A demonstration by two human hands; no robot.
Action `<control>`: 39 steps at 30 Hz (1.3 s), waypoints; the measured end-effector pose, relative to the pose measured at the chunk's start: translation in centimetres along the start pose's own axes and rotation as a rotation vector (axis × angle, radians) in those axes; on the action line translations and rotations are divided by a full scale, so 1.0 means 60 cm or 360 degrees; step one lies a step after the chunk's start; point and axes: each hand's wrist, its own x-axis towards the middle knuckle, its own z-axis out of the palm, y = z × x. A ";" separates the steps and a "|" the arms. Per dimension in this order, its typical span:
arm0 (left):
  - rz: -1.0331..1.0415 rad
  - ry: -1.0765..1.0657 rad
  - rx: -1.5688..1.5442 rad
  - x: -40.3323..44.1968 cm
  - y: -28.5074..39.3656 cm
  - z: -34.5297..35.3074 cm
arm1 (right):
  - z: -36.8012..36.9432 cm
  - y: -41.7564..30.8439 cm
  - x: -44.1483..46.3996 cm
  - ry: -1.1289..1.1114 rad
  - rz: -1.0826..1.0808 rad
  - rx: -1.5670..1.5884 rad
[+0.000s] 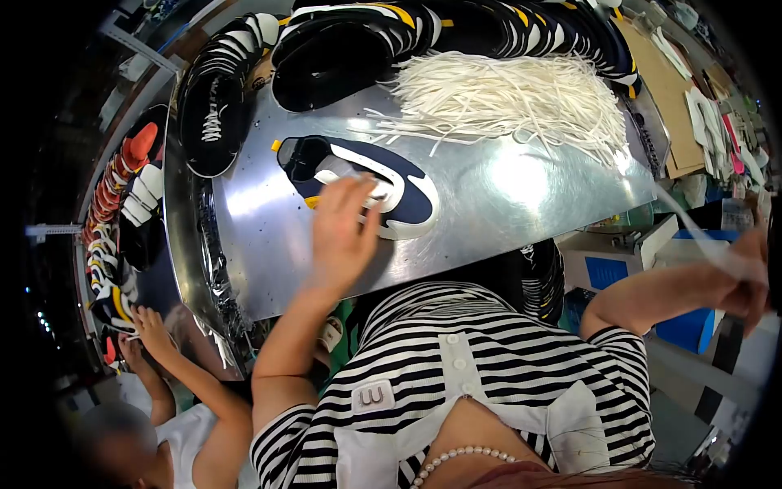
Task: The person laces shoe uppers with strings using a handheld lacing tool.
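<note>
A navy and white shoe upper with yellow tabs (411,191) lies on the metal table in front of me. My left hand (346,232) is over its throat, fingers bent and closed on the white eyelet edge; the fingertips partly hide what they grip. Far out to the right, my right hand (745,281) is raised off the table and blurred, its fingers closed round a white shoelace (688,220). The lace trails up and left from it toward the table's right edge. A big pile of white shoelaces (509,98) lies beyond the upper.
Nested rows of shoe uppers (350,61) line the far side of the metal table (269,244). Another stack (216,106) stands at the left. A co-worker's hands (151,330) handle uppers at lower left. Cardboard (660,98) lies at right.
</note>
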 end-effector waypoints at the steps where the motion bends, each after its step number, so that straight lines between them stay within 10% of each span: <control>1: 0.0007 -0.0026 0.0107 0.013 -0.008 -0.021 | -0.003 -0.002 -0.027 -0.0010 -0.0160 0.0092; 5: 0.0169 -0.0164 0.0641 0.047 -0.045 -0.044 | -0.154 0.088 -0.130 0.1086 0.0996 -0.0665; 8: 0.0074 -0.0504 0.0583 0.070 -0.053 -0.046 | -0.287 0.254 -0.261 0.1257 0.1439 -0.0986; 12: -0.0846 -0.1207 0.0116 0.097 -0.068 -0.044 | -0.281 0.320 -0.243 0.1231 0.1606 -0.1631; 14: -0.1837 -0.1402 -0.0848 0.099 -0.073 -0.025 | -0.287 0.331 -0.242 0.1225 0.1626 -0.1768; 16: -0.1990 -0.1673 -0.1109 0.091 -0.095 0.003 | -0.291 0.335 -0.241 0.1262 0.1584 -0.1840; 22: -0.1895 -0.0770 -0.1692 0.073 -0.041 0.034 | -0.267 0.319 -0.221 0.1389 0.1418 -0.1828; 30: -0.1651 -0.0799 -0.2351 0.037 -0.035 0.050 | -0.271 0.321 -0.231 0.1231 0.1366 -0.1840; 39: -0.1438 -0.0186 -0.1918 0.032 0.020 0.049 | -0.239 0.304 -0.211 0.0929 0.1508 -0.2267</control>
